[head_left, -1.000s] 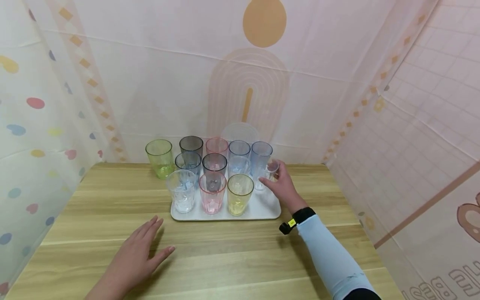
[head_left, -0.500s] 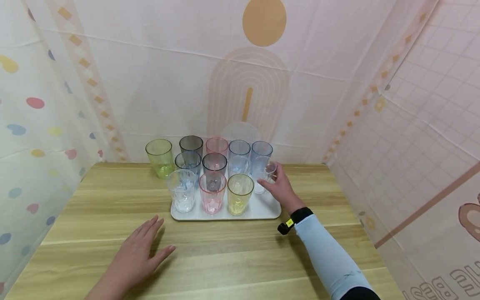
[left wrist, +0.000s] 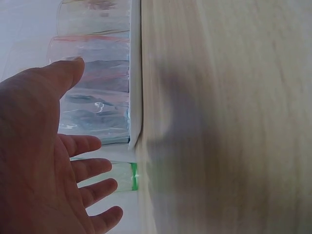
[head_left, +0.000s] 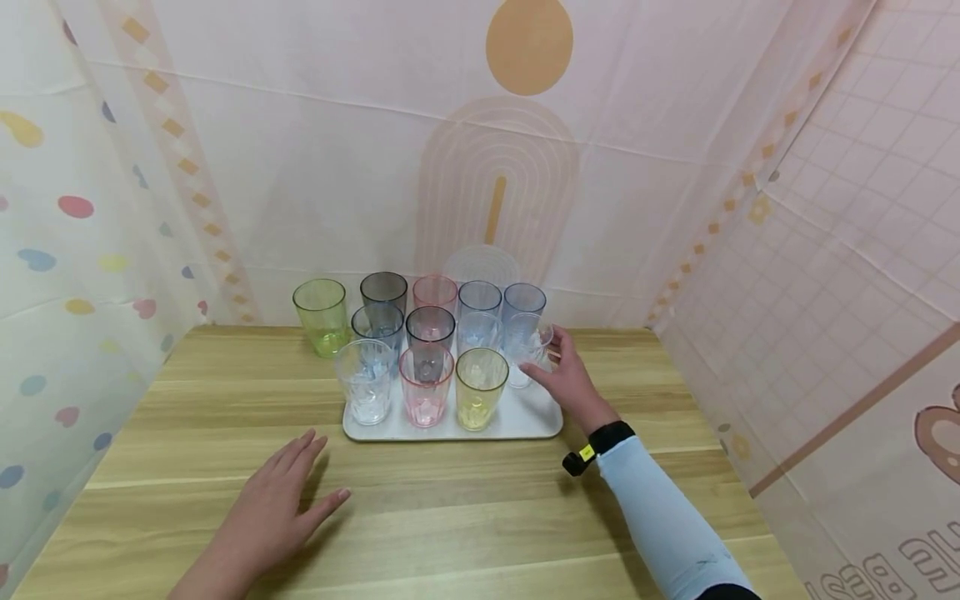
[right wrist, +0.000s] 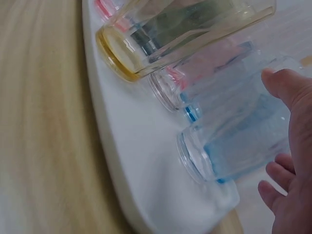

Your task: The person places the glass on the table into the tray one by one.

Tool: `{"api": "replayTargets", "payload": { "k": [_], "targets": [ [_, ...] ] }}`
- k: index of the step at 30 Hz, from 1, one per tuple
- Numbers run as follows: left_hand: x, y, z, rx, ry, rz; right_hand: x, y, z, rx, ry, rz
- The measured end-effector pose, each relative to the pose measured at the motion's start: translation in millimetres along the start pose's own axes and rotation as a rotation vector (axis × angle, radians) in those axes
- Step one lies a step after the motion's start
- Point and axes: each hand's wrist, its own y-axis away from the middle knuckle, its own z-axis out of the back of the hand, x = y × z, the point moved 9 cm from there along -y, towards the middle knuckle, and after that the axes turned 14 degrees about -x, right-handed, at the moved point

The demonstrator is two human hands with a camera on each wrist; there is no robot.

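The right hand [head_left: 564, 377] reaches over the far right corner of the white tray [head_left: 534, 417] and curls its thumb and fingers round a clear cup [head_left: 528, 350], which stands upright on the tray just in front of a blue cup [head_left: 522, 306]. The wrist view shows the clear cup [right wrist: 234, 151] with its base on the tray [right wrist: 131, 161] and the thumb and fingers on either side of its wall, a grip from the side that leaves the rim free and keeps clear of the neighbours. The cups are packed in close rows, so the outer corner is the one place this hand can get at without knocking others; a yellow cup [head_left: 481, 387] and a pink cup [head_left: 425, 386] fill the front row beside it. A green cup [head_left: 321, 315] stands alone on the tabletop [head_left: 465, 500], off the tray's far left corner. The left hand [head_left: 272, 510] lies flat and relaxed on the tabletop near the tray's front left, holding nothing, its fingers spread as if to steady the body
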Motion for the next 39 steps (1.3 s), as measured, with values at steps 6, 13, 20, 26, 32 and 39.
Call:
{"api": "replayTargets", "payload": {
  "k": [6, 13, 20, 26, 32, 39],
  "targets": [
    [1.0, -1.3, 3.5, -0.028, -0.004, -0.017, -4, 31, 27, 0.028, 0.087, 0.001],
    [4.2, -2.4, 6.9, -0.037, -0.011, -0.015, 2, 88, 44, 0.107, 0.324, 0.206],
    [7.0, -5.5, 7.2, -0.017, -0.017, 0.005, 16, 136, 50, 0.109, 0.493, 0.415],
    [9.8, -5.1, 6.2, -0.02, -0.022, 0.008, 17, 163, 52, 0.094, 0.57, 0.467],
    [30.1, -13.4, 9.8, -0.024, 0.073, 0.047, 18, 175, 52, 0.089, 0.579, 0.471],
    [93.5, -83.5, 27.4, -0.025, 0.087, 0.192, 17, 178, 51, 0.078, 0.56, 0.466]
  ]
}}
